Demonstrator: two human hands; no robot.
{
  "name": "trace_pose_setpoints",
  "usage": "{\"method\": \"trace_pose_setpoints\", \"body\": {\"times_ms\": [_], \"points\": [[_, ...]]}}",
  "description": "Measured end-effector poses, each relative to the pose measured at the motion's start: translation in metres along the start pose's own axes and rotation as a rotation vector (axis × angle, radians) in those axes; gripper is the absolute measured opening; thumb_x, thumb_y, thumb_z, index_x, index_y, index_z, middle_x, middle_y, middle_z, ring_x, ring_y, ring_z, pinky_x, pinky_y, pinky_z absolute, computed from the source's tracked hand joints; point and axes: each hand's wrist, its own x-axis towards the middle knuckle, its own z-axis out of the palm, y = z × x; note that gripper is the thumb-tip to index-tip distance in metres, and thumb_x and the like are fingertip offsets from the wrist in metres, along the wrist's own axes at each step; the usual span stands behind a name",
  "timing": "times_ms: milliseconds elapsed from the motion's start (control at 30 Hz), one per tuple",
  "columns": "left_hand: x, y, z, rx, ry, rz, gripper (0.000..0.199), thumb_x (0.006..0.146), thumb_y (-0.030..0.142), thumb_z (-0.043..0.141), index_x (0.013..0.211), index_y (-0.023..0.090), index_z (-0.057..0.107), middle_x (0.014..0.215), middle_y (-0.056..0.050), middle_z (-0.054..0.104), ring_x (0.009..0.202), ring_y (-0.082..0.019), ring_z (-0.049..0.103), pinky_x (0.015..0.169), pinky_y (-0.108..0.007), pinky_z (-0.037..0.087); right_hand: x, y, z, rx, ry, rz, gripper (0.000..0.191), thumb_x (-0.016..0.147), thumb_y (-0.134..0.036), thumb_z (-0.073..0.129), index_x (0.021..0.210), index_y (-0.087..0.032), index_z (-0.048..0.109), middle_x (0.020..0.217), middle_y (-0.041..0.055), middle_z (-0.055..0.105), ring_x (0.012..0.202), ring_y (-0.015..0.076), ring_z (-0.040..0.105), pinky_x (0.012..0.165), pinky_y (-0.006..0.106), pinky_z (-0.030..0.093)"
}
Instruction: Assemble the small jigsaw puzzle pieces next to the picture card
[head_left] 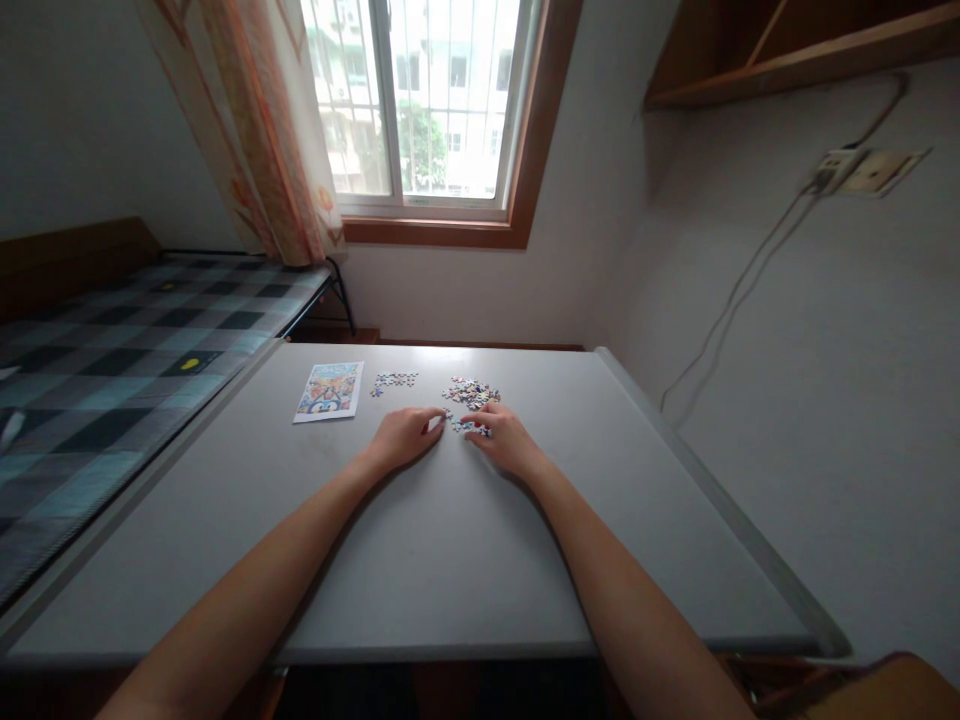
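Note:
My left hand (409, 436) rests on the table with thumb and forefinger curved into a pinch; a small puzzle piece (448, 413) shows at the fingertips. Across from it, my right hand (510, 440) has its thumb and fingers apart above several loose puzzle pieces (458, 426), some partly hidden under the fingers. Just beyond the right hand lies a heap of mixed puzzle pieces (469, 390). Farther left is a group of puzzle pieces (396, 380) set close together in rows. Beside that group lies a colourful picture sheet (330, 391) with a white border.
The grey-white table (442, 560) has raised strips along its sides. A bed with a checked mattress (150, 330) stands on the left, below a curtain (259, 130). Ahead is a barred window (420, 100). A cable (731, 300) hangs from a wall socket (840, 170) on the right.

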Motion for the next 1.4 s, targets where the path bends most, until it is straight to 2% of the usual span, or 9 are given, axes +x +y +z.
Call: {"method": "trace_pose_setpoints", "body": {"times_ms": [100, 333, 533, 633, 800, 900, 1067, 1400], "points": [[-0.0001, 0.001, -0.001, 0.016, -0.012, 0.0, 0.038, 0.091, 0.041, 0.046, 0.123, 0.03, 0.064, 0.077, -0.002, 0.071, 0.072, -0.016, 0.064, 0.066, -0.023, 0.042, -0.0009, -0.0009, 0.0013, -0.063, -0.026, -0.001, 0.024, 0.079, -0.019, 0.07, 0.103, -0.025, 0.074, 0.092, 0.0055, 0.062, 0.092, 0.0198, 0.056, 0.085, 0.034, 0.043], [-0.0009, 0.0053, -0.004, 0.009, -0.031, -0.014, 0.038, 0.092, 0.041, 0.045, 0.122, 0.029, 0.065, 0.084, -0.002, 0.072, 0.078, -0.017, 0.065, 0.072, -0.023, 0.044, -0.0015, 0.0017, 0.0017, -0.089, -0.003, 0.008, 0.015, 0.082, -0.023, 0.069, 0.094, -0.024, 0.076, 0.089, 0.0059, 0.062, 0.09, 0.0201, 0.053, 0.087, 0.036, 0.04], [-0.0012, 0.0039, -0.0024, 0.023, -0.004, 0.004, 0.037, 0.091, 0.034, 0.045, 0.123, 0.029, 0.064, 0.084, -0.003, 0.073, 0.079, -0.018, 0.066, 0.074, -0.025, 0.045, -0.0042, -0.003, -0.0005, -0.142, -0.029, -0.006, 0.027, 0.081, -0.033, 0.07, 0.108, -0.031, 0.072, 0.103, 0.008, 0.058, 0.098, 0.0237, 0.048, 0.088, 0.04, 0.038], [-0.0013, 0.0043, -0.0028, 0.016, 0.001, 0.016, 0.037, 0.091, 0.032, 0.045, 0.122, 0.029, 0.065, 0.088, -0.004, 0.073, 0.08, -0.018, 0.067, 0.075, -0.026, 0.045, -0.0057, -0.0064, -0.0012, -0.154, -0.058, -0.034, 0.024, 0.082, -0.037, 0.069, 0.106, -0.034, 0.073, 0.106, 0.0084, 0.056, 0.104, 0.0257, 0.045, 0.088, 0.042, 0.037], [-0.0013, 0.0043, -0.0027, -0.007, -0.009, 0.005, 0.034, 0.09, 0.034, 0.046, 0.115, 0.028, 0.068, 0.085, -0.003, 0.073, 0.079, -0.017, 0.066, 0.074, -0.025, 0.045, -0.0052, -0.0057, 0.0006, -0.133, -0.036, -0.053, 0.016, 0.083, -0.033, 0.069, 0.097, -0.032, 0.076, 0.105, 0.008, 0.057, 0.104, 0.0254, 0.044, 0.09, 0.043, 0.038], [-0.0008, 0.0026, -0.0007, -0.001, 0.006, -0.012, 0.032, 0.09, 0.035, 0.047, 0.111, 0.028, 0.069, 0.08, -0.002, 0.071, 0.074, -0.017, 0.065, 0.07, -0.024, 0.044, -0.004, -0.002, 0.0024, -0.114, -0.002, -0.063, 0.017, 0.081, -0.029, 0.071, 0.097, -0.03, 0.075, 0.103, 0.0077, 0.058, 0.102, 0.0248, 0.045, 0.091, 0.042, 0.039], [-0.0008, 0.0027, 0.0003, 0.013, 0.012, -0.017, 0.036, 0.089, 0.036, 0.048, 0.121, 0.03, 0.065, 0.078, -0.001, 0.071, 0.073, -0.016, 0.064, 0.07, -0.024, 0.044, -0.0036, 0.0026, 0.0036, -0.117, 0.009, -0.043, 0.019, 0.079, -0.026, 0.072, 0.097, -0.03, 0.075, 0.102, 0.0071, 0.059, 0.1, 0.0242, 0.046, 0.091, 0.042, 0.039], [0.0001, 0.0038, -0.0012, -0.002, 0.042, -0.061, 0.029, 0.089, 0.04, 0.049, 0.102, 0.029, 0.073, 0.077, 0.0, 0.071, 0.07, -0.016, 0.064, 0.067, -0.024, 0.043, -0.0036, -0.0033, 0.0004, -0.125, 0.001, -0.014, 0.016, 0.082, -0.028, 0.069, 0.096, -0.029, 0.076, 0.1, 0.0074, 0.06, 0.099, 0.0239, 0.046, 0.089, 0.04, 0.037]]}}
